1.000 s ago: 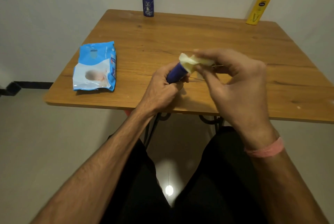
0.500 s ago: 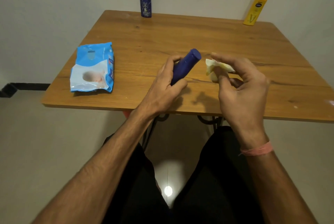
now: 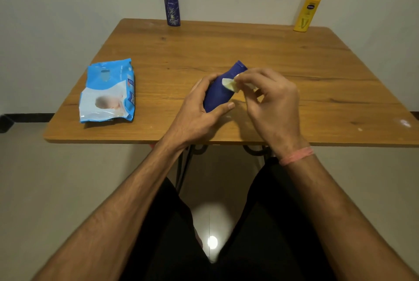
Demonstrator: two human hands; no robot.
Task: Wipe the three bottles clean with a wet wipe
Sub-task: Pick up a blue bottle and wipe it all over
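Head view: left hand (image 3: 195,113) fingers (image 3: 223,107) are clamping the dark blue bottle (image 3: 221,90) above the tabletop (image 3: 294,65); right hand (image 3: 272,104) fingers are pinching the wet wipe (image 3: 230,84) against its upper side. Advisable: rotating the bottle under the wipe, covering every face.

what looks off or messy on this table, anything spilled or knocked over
Nothing spilled or toppled. The tall blue bottle and yellow bottle stand upright at the far edge. The wipes pack lies crumpled, and pale smudges mark the table near its right edge.
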